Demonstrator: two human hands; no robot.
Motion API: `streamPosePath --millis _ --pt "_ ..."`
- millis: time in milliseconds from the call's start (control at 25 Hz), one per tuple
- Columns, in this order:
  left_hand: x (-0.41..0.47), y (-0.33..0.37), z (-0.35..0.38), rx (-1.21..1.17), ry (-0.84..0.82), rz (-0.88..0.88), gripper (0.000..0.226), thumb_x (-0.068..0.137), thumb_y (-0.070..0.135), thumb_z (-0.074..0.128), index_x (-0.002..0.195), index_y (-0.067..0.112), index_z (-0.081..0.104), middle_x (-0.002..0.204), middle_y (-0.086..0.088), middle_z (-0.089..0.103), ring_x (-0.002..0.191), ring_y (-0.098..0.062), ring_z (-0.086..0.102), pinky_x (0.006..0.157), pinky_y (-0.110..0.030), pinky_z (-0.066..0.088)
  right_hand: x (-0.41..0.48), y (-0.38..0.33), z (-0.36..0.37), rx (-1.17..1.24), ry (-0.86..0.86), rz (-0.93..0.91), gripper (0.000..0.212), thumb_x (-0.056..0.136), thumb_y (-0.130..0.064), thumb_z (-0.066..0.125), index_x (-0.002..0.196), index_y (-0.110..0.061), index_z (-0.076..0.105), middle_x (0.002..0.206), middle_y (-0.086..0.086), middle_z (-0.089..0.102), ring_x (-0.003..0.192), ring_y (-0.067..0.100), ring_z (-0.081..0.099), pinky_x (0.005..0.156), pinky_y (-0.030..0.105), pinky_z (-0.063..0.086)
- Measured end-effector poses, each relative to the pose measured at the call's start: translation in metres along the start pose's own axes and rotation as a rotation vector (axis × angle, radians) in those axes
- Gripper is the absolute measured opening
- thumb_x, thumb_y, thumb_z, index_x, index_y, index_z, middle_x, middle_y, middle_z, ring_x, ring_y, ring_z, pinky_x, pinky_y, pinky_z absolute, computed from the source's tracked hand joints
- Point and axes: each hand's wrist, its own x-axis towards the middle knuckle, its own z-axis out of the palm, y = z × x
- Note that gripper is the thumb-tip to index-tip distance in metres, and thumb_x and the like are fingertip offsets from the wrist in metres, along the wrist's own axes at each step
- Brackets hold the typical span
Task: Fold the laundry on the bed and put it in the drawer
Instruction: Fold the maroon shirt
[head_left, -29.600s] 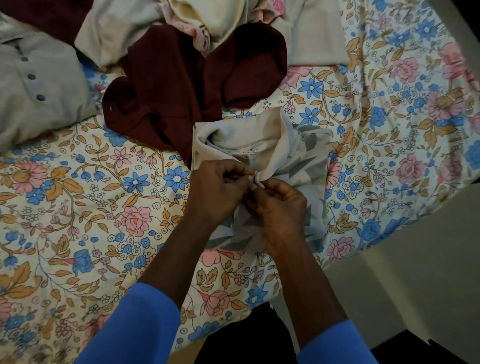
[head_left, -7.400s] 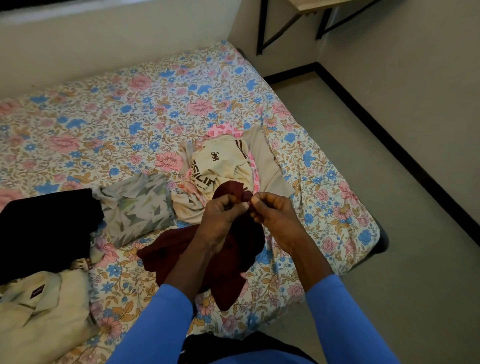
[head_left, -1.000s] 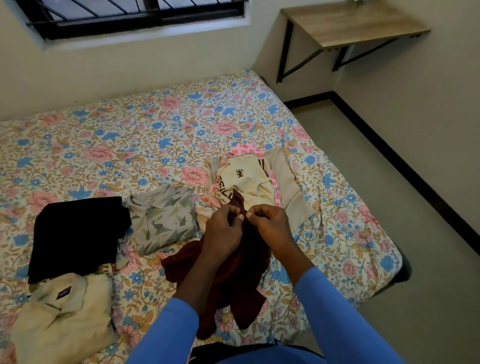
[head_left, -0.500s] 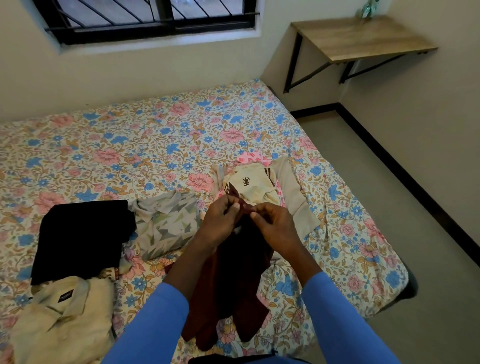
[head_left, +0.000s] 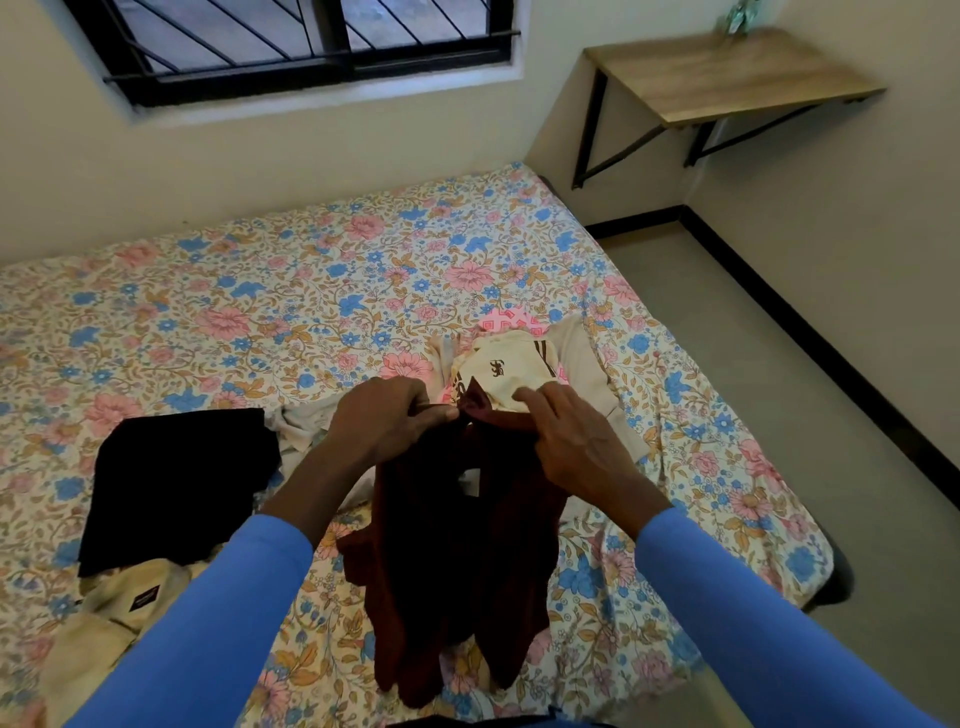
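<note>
1. Head view: the left hand pinches the top edge of the dark maroon cloth garment. The right hand covers that edge at 3 o'clock, and I cannot tell its grip.
2. The garment hangs over the near edge of the floral-sheeted bed, with open grey floor at 3 o'clock.

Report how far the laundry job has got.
Done: a black garment and a cream shirt lie folded on the left side of the bed. In hand: the left hand and right hand hold up a maroon garment by its top edge, unfolded. Left: the cream-and-pink pile behind it, then everything into the drawer, which is not in view.
</note>
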Motion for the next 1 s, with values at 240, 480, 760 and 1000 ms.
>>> streamPosePath --millis 240,480,760,1000 --pt "-0.005 0.000 0.005 -0.486 -0.132 -0.157 0.053 0.095 0.056 0.065 0.072 0.009 0.059 0.062 0.000 0.056 0.056 -0.013 0.052 0.058 -0.030 0.039 0.006 0.003 0.002 0.534 -0.048 0.320 0.021 0.103 -0.015 0.053 0.117 -0.017 0.068 0.096 -0.002 0.070 0.081 0.010 0.063 0.076 0.030 0.048" --pt "-0.014 -0.006 0.026 -0.673 -0.075 -0.209 0.009 0.089 0.016 0.080 0.096 0.018 0.074 0.087 0.002 0.075 0.084 -0.013 0.071 0.074 -0.027 0.052 -0.010 0.010 0.014 0.272 -0.190 0.428 0.013 0.097 -0.037 0.067 0.099 -0.024 0.066 0.082 -0.006 0.067 0.078 0.019 0.065 0.066 0.032 0.048" --pt "-0.009 -0.008 0.026 -0.407 0.154 -0.210 0.021 0.083 0.034 0.085 0.083 0.028 0.065 0.070 0.005 0.069 0.064 -0.012 0.064 0.058 -0.029 0.044 -0.014 0.028 0.017 0.948 -0.242 0.625 0.010 0.092 -0.018 0.078 0.102 -0.016 0.080 0.090 0.002 0.078 0.086 0.020 0.075 0.081 0.032 0.058" --pt "-0.038 0.056 0.078 -1.244 0.122 -0.566 0.010 0.092 0.017 0.077 0.083 0.012 0.080 0.072 -0.002 0.075 0.055 -0.008 0.061 0.051 -0.022 0.043 -0.023 -0.021 0.031 1.833 -0.212 1.296 0.008 0.098 -0.007 0.066 0.092 -0.006 0.072 0.085 0.011 0.075 0.075 0.020 0.073 0.067 0.032 0.062"
